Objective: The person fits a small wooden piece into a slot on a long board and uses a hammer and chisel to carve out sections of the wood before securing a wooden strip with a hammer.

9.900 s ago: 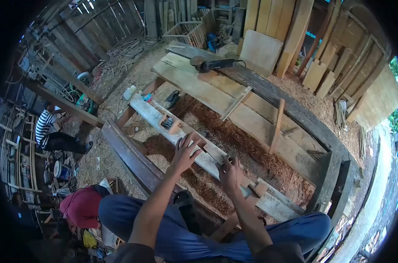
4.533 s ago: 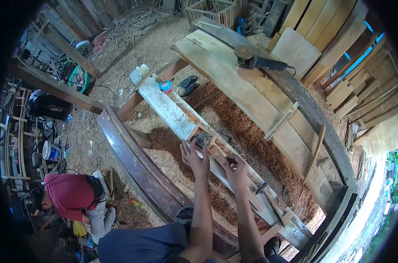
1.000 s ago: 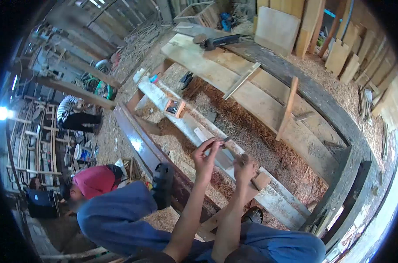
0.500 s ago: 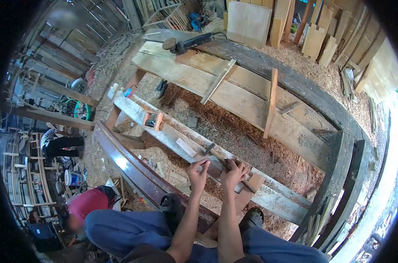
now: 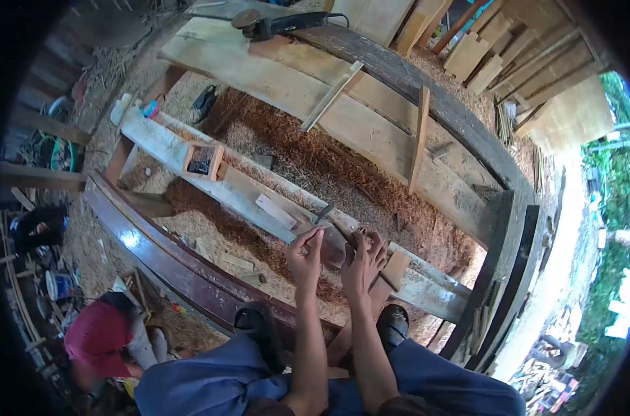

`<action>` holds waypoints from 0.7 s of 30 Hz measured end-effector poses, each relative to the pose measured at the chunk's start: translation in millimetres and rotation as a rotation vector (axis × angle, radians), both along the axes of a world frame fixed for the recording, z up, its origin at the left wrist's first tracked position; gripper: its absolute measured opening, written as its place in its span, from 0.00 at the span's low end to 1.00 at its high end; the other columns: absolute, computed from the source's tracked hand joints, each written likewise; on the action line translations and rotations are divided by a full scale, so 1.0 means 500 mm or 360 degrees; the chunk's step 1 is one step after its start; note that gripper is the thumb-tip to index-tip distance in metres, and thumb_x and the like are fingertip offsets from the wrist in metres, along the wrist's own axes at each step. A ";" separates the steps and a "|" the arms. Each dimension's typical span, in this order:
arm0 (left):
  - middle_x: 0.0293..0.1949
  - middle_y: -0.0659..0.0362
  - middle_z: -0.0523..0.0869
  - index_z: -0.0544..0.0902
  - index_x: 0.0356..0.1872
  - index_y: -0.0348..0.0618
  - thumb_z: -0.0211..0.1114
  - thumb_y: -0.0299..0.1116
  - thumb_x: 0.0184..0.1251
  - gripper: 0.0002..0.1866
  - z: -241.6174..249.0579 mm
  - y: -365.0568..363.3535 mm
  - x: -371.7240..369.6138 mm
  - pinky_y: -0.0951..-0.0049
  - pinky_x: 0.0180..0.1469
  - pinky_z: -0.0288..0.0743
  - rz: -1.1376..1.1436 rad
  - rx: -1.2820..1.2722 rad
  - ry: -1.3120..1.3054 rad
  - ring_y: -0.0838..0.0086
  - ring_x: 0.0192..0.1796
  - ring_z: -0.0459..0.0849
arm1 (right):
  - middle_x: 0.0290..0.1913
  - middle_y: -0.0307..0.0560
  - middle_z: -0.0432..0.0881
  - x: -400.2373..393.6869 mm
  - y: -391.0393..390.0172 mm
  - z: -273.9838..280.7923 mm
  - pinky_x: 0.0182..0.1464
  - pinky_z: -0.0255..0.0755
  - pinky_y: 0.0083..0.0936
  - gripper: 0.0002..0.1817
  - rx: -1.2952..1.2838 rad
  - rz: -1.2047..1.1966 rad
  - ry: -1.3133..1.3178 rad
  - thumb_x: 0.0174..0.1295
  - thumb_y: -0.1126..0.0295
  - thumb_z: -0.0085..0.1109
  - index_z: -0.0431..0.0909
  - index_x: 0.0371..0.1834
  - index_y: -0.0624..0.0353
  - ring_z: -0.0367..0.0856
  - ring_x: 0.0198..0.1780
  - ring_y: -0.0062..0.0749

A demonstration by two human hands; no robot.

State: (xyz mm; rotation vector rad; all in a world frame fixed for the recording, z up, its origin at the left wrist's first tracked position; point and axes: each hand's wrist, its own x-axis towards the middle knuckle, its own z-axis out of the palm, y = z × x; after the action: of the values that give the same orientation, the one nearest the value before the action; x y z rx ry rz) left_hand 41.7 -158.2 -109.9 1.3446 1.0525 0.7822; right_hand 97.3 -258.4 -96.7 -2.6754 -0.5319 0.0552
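My left hand (image 5: 305,258) is closed in a pinch above a long pale plank (image 5: 242,201). Whatever its fingertips hold is too small to make out. To its right, my right hand (image 5: 363,263) has its fingers wrapped round the handle of a hammer (image 5: 326,212), whose head points up and left. Both hands are over the same plank, close together but apart. A short wooden block (image 5: 397,270) lies just right of my right hand. Left of the hammer head, a thin flat wood strip (image 5: 276,211) rests on the plank.
A small wooden box (image 5: 205,162) with dark contents stands farther along the plank. Wide boards (image 5: 280,97) lie beyond, with an angle grinder (image 5: 280,25) at their far end. A glossy brown beam (image 5: 155,253) runs at left. A person in a red top (image 5: 100,340) bends nearby.
The view has shifted, so the bench sits farther left and higher. My hands remain over the plank near the hammer, and the person in red appears lower and farther left.
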 end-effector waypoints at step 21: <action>0.42 0.57 0.91 0.90 0.42 0.36 0.76 0.28 0.67 0.07 -0.009 0.017 -0.010 0.74 0.43 0.81 -0.0089 -0.0072 -0.0038 0.74 0.43 0.88 | 0.43 0.61 0.85 -0.018 0.044 0.004 0.45 0.76 0.49 0.12 0.0306 -0.0177 0.0476 0.77 0.62 0.52 0.78 0.54 0.58 0.84 0.45 0.60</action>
State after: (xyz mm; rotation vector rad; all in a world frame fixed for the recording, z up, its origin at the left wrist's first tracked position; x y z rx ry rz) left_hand 36.5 -149.8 -114.6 1.3176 1.0041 0.7271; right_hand 88.2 -236.3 -94.6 -2.4442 -0.2776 0.3480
